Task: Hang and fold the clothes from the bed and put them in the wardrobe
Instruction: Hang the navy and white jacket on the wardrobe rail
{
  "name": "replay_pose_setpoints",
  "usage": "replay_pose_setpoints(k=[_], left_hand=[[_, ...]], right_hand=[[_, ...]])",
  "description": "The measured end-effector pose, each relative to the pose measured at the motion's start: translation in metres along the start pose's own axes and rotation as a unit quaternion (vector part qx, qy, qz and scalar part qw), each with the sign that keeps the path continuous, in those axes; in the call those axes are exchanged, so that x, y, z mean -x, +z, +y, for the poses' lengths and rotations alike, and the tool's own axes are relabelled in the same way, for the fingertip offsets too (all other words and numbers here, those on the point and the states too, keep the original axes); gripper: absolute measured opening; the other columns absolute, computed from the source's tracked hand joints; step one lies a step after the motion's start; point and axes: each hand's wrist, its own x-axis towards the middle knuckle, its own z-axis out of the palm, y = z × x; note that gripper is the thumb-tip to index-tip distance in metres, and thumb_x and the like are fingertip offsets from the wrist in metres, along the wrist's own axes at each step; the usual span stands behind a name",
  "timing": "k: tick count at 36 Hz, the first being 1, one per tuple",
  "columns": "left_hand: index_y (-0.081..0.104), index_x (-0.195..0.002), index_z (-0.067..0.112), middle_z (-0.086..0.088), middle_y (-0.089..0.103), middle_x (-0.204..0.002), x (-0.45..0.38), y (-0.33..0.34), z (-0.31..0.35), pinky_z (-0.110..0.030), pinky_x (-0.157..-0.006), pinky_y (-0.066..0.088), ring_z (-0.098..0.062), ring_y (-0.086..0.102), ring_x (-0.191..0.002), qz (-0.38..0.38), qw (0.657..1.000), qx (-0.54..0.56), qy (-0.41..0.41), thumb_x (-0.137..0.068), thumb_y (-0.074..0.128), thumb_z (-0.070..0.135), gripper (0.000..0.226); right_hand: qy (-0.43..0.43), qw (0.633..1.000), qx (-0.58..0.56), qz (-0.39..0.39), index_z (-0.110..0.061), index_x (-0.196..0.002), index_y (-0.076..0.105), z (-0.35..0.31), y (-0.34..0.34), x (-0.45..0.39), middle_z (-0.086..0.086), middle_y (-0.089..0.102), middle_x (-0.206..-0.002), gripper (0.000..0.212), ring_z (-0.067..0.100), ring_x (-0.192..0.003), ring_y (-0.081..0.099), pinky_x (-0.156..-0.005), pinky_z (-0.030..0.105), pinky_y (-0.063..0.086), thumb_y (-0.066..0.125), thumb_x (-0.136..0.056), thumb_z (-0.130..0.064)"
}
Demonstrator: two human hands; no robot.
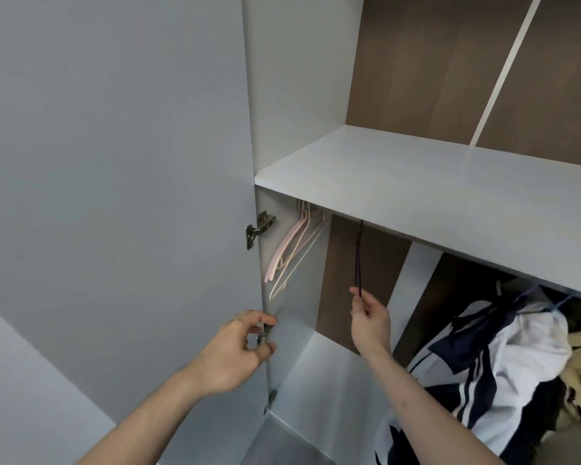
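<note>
Pinching the bottom end of a thin dark hanger (359, 263) at centre frame, the right hand (371, 322) grasps it by thumb and fingertips while it hangs edge-on from under the wardrobe shelf (416, 186). It looks light, stiff and slim, so I judge a hold near the hook would steady it better. The left hand (237, 352), lower left of centre, curls loosely by the door (114, 162) edge, seemingly holding nothing; pink and cream hangers (292, 250) hang left, a navy-and-white garment (503, 364) lower right.

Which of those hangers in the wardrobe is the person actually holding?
The dark purple hanger, hanging alone; the right hand pinches its lower end. The pink and cream hangers bunched near the door hinge hang untouched.
</note>
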Motion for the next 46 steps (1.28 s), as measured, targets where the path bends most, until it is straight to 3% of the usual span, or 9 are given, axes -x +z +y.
replay_pose_setpoints(k=[6, 10, 15, 20, 25, 29, 33, 41, 46], left_hand=[[0.056, -0.125, 0.041, 0.022, 0.050, -0.133, 0.049, 0.001, -0.021, -0.010, -0.093, 0.039, 0.008, 0.049, -0.119, -0.019, 1.000, 0.017, -0.007, -0.096, 0.065, 0.030, 0.032], [0.056, -0.124, 0.042, 0.027, 0.048, -0.130, 0.087, 0.014, -0.041, -0.006, -0.088, 0.038, 0.011, 0.048, -0.118, -0.028, 0.998, 0.041, -0.029, -0.097, 0.065, 0.031, 0.031], [0.054, -0.128, 0.038, 0.022, 0.048, -0.133, 0.137, 0.038, -0.079, -0.008, -0.090, 0.038, 0.004, 0.049, -0.120, -0.041, 0.994, 0.044, -0.086, -0.097, 0.064, 0.029, 0.034], [0.054, -0.124, 0.040, 0.019, 0.051, -0.132, 0.198, 0.059, -0.119, -0.013, -0.091, 0.043, 0.000, 0.054, -0.117, -0.011, 0.984, 0.041, -0.174, -0.094, 0.066, 0.029, 0.034], [0.055, -0.121, 0.038, 0.013, 0.058, -0.126, 0.269, 0.074, -0.150, -0.020, -0.092, 0.045, -0.004, 0.057, -0.116, 0.046, 0.954, 0.055, -0.291, -0.094, 0.065, 0.030, 0.030], [0.052, -0.119, 0.040, 0.015, 0.056, -0.123, 0.338, 0.095, -0.162, -0.017, -0.081, 0.040, -0.004, 0.055, -0.113, 0.104, 0.913, 0.062, -0.390, -0.095, 0.065, 0.030, 0.029], [0.056, -0.123, 0.035, 0.011, 0.057, -0.131, 0.416, 0.129, -0.162, -0.022, -0.089, 0.043, -0.008, 0.057, -0.116, 0.164, 0.859, 0.085, -0.478, -0.094, 0.066, 0.030, 0.032], [0.058, -0.131, 0.027, 0.004, 0.056, -0.133, 0.559, 0.185, -0.107, -0.025, -0.095, 0.046, -0.011, 0.059, -0.111, 0.350, 0.715, 0.138, -0.589, -0.090, 0.071, 0.025, 0.043], [0.053, -0.138, 0.016, -0.002, 0.053, -0.135, 0.630, 0.211, -0.058, -0.021, -0.089, 0.043, -0.009, 0.061, -0.101, 0.497, 0.596, 0.162, -0.610, -0.090, 0.074, 0.019, 0.052]], right_hand=[[0.024, 0.998, 0.047, -0.022, -0.021, -0.119, 0.069, 0.035, -0.020, 0.086, -0.011, 0.063, -0.096, 0.023, 0.005, -0.086, 0.056, -0.095, 0.031, 0.047, 0.053, -0.104, -0.015], [0.066, 0.990, 0.098, -0.072, -0.027, -0.108, 0.069, 0.069, -0.036, 0.134, -0.010, 0.059, -0.071, 0.020, 0.012, -0.066, 0.053, -0.070, 0.026, 0.047, 0.053, -0.104, -0.015], [0.141, 0.956, 0.213, -0.144, -0.013, -0.099, 0.071, 0.103, -0.051, 0.172, -0.003, 0.054, -0.059, 0.020, 0.012, -0.057, 0.050, -0.060, 0.024, 0.041, 0.053, -0.104, -0.022], [0.203, 0.890, 0.313, -0.264, -0.013, -0.081, 0.070, 0.122, -0.049, 0.185, -0.002, 0.058, -0.053, 0.025, 0.008, -0.041, 0.047, -0.054, 0.024, 0.037, 0.056, -0.101, -0.016], [0.195, 0.761, 0.431, -0.444, -0.019, -0.086, 0.073, 0.132, -0.028, 0.181, -0.006, 0.065, -0.060, 0.031, 0.007, -0.043, 0.048, -0.051, 0.022, 0.037, 0.046, -0.103, -0.017], [0.119, 0.656, 0.480, -0.571, -0.020, -0.088, 0.071, 0.109, 0.016, 0.197, -0.008, 0.066, -0.070, 0.033, 0.002, -0.051, 0.050, -0.052, 0.019, 0.036, 0.043, -0.105, -0.018], [0.027, 0.560, 0.499, -0.661, -0.028, -0.085, 0.073, 0.091, 0.063, 0.231, -0.009, 0.058, -0.070, 0.030, 0.007, -0.067, 0.052, -0.056, 0.018, 0.038, 0.049, -0.099, -0.020], [-0.123, 0.443, 0.410, -0.788, -0.031, -0.069, 0.072, 0.052, 0.115, 0.353, -0.008, 0.046, -0.061, 0.031, 0.009, -0.057, 0.040, -0.057, 0.026, 0.031, 0.062, -0.095, -0.044], [-0.211, 0.380, 0.324, -0.840, -0.024, -0.071, 0.071, 0.027, 0.126, 0.440, -0.010, 0.038, -0.051, 0.041, 0.011, -0.051, 0.030, -0.054, 0.028, 0.023, 0.062, -0.092, -0.058]])
